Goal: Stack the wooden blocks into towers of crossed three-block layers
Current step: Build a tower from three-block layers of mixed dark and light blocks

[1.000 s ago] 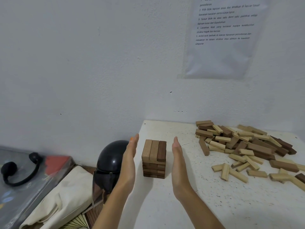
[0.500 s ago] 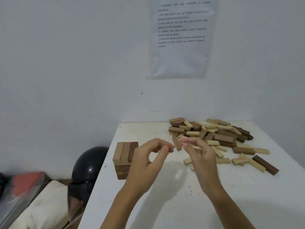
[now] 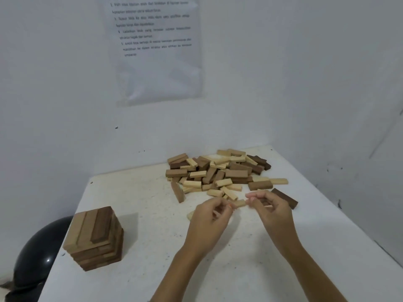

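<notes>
A tower of crossed three-block layers [image 3: 96, 236] stands at the table's near left corner, its top layer two light blocks and one dark. A loose pile of light and dark wooden blocks [image 3: 218, 171] lies at the far middle. My left hand [image 3: 209, 223] and my right hand [image 3: 272, 212] hover with curled fingers at the pile's near edge. A small light block [image 3: 239, 203] sits between their fingertips, each hand pinching one end. Another light block [image 3: 190, 214] shows partly under my left hand. A dark block [image 3: 285, 198] lies just behind my right hand.
The white table [image 3: 152, 258] fits into a corner, with walls behind and to the right. A black helmet [image 3: 37, 253] sits below the table's left edge, close to the tower. A printed sheet [image 3: 154, 49] hangs on the back wall.
Both hands left the tower's sides, moved right toward the pile, and now close their fingertips on a light block. The view shifted right, so the tower sits at the left.
</notes>
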The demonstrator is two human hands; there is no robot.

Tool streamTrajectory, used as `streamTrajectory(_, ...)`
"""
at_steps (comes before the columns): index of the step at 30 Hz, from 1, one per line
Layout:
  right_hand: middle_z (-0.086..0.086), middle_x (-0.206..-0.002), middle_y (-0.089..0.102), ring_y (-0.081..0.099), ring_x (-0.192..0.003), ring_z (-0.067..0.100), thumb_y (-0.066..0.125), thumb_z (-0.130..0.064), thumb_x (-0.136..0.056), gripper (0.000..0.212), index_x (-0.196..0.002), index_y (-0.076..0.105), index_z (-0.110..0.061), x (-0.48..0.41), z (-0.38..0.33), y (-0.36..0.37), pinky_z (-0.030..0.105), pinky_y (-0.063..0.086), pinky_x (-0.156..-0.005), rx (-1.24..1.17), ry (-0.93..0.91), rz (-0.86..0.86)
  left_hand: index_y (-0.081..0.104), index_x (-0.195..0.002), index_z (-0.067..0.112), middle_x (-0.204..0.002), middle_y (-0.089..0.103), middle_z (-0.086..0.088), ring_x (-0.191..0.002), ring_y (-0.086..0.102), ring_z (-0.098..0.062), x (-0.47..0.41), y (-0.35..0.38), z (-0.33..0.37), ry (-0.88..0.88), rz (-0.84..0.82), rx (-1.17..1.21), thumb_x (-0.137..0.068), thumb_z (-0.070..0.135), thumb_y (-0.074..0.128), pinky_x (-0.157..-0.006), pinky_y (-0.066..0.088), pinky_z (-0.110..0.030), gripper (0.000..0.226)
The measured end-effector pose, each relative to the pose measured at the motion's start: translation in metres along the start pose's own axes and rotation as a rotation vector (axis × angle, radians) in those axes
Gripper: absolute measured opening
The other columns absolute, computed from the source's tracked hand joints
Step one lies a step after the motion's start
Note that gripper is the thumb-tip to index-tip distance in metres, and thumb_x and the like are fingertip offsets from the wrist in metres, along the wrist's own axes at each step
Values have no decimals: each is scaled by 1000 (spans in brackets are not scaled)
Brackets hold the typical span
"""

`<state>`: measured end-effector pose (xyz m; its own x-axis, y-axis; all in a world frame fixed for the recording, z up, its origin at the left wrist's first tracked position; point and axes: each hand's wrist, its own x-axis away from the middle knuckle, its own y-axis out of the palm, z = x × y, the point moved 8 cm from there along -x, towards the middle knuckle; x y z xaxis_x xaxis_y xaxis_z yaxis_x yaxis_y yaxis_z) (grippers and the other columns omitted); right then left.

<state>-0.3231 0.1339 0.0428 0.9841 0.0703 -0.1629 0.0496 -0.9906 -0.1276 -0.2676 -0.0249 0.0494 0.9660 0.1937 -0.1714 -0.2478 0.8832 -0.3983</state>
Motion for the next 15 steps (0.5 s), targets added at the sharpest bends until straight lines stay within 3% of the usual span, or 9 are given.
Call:
streamTrajectory(3, -8, -78, 73, 64, -73, -2, 65, -3, -87, 18, -82, 73, -18, -14, 11, -22, 7, 47, -67, 67, 19, 48, 68, -81, 26, -81, 68, 14, -78, 57, 3, -20, 21, 1, 34, -33, -29, -92, 14, 57, -64, 40, -10, 20)
streamTrajectory(6, -8, -80, 72, 63, -73, -1, 65, -5, -87, 19, -82, 73, -22, -29, 22, -43, 9, 47, -68, 157, 27, 102, 70, -90, 19, -87, 66, 15, -80, 56, 4, -39, 43, 5, 73, -76, -86, -93, 14, 57, -66, 38, -7, 14)
streamTrajectory(8, -5, -84, 72, 66, -80, 8, 65, 0, -85, 25, -80, 72, -23, -37, 25, -55, 18, 50, -75, 215, -1, 154, 70, -94, 13, -90, 65, 13, -81, 55, 4, -51, 57, 10, 124, -105, -131, -94, 15, 57, -67, 39, -8, 14)
streamTrajectory(12, 2, -91, 67, 58, -86, 5, 63, 7, -80, 27, -86, 74, -17, -51, 31, -69, 9, 39, -74, 455, -89, 203, 69, -106, 12, -103, 66, 2, -99, 56, -11, -74, 84, 20, 260, -197, -277, -95, 19, 56, -85, 43, -24, 19)
streamTrajectory(15, 3, -101, 65, 54, -97, 23, 70, -2, -80, 25, -96, 74, -20, -63, 48, -74, 32, 41, -84, 644, -77, 151, 67, -116, 12, -110, 66, -1, -106, 55, -14, -90, 100, 21, 343, -266, -369, -93, 7, 50, -92, 42, -25, 29)
